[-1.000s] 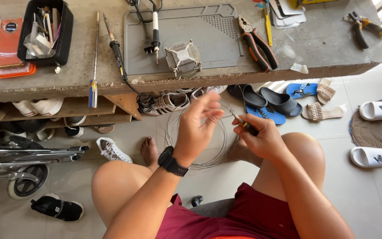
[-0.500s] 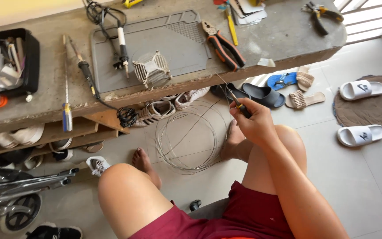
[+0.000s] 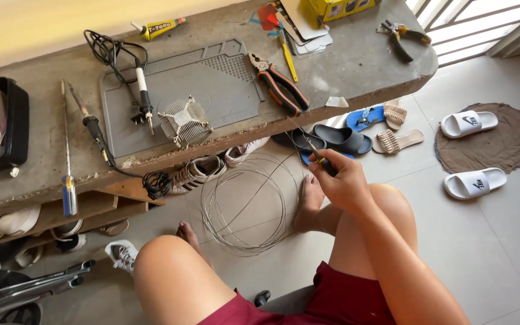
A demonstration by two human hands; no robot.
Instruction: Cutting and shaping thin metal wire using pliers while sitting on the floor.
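Head view looks down on the right hand (image 3: 341, 177), fingers pinched shut around a small tool (image 3: 320, 157) and the end of a thin wire (image 3: 242, 207). That wire hangs in loose coils between the knees, just under the bench (image 3: 356, 66). Pliers (image 3: 278, 84) lie on the bench above. No left hand shows.

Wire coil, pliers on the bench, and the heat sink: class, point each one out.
Wire coil (image 3: 212, 232): head view, left side of loop.
Pliers (image 3: 281, 85): head view, handles.
Heat sink (image 3: 183, 119): head view, centre of fins.
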